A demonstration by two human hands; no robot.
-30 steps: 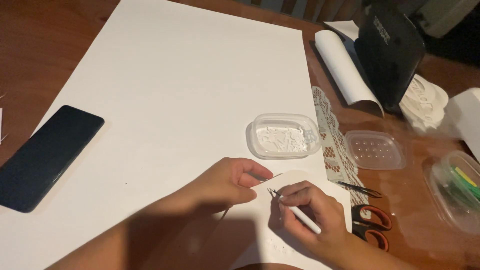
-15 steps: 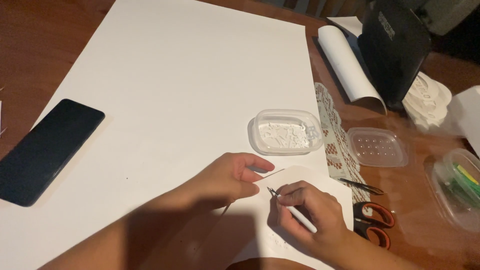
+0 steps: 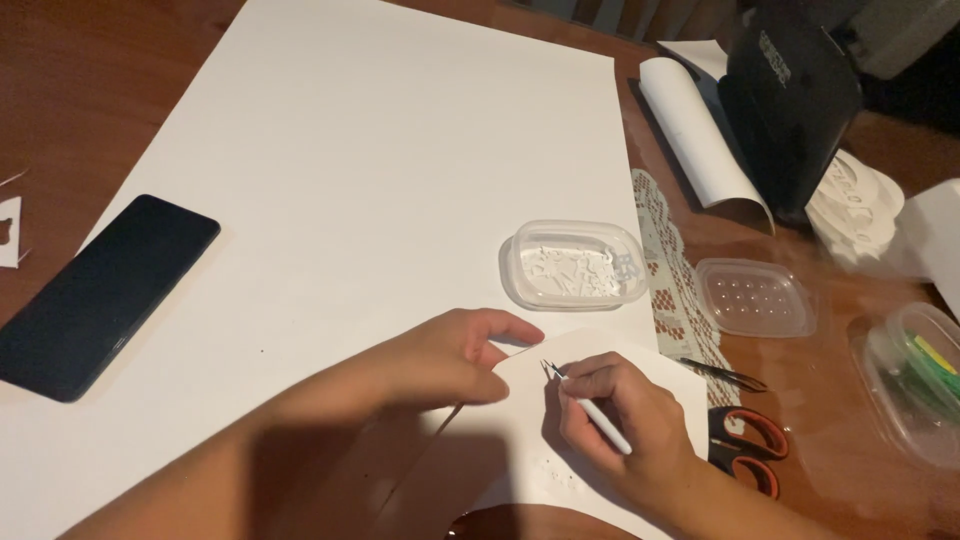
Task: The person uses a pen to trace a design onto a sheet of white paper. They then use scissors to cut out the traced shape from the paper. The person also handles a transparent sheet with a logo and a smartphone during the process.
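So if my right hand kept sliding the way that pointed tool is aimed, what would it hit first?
Probably the left hand's fingertips, just up-left of the right hand's tool tip, though the height gap is unclear.

Dim, warm light falls from the upper side onto the large white paper sheet; below it the forearms cast dark shadows, and the far corners sit murky, softly blurred.

Just one view here, from a head-worn camera, looking steeply down and forward over the tabletop from the person's own seat. It's pretty close: both forearms enter from the bottom edge, and the far side of the tabletop gets cut off at the top. No second view to overlap with.
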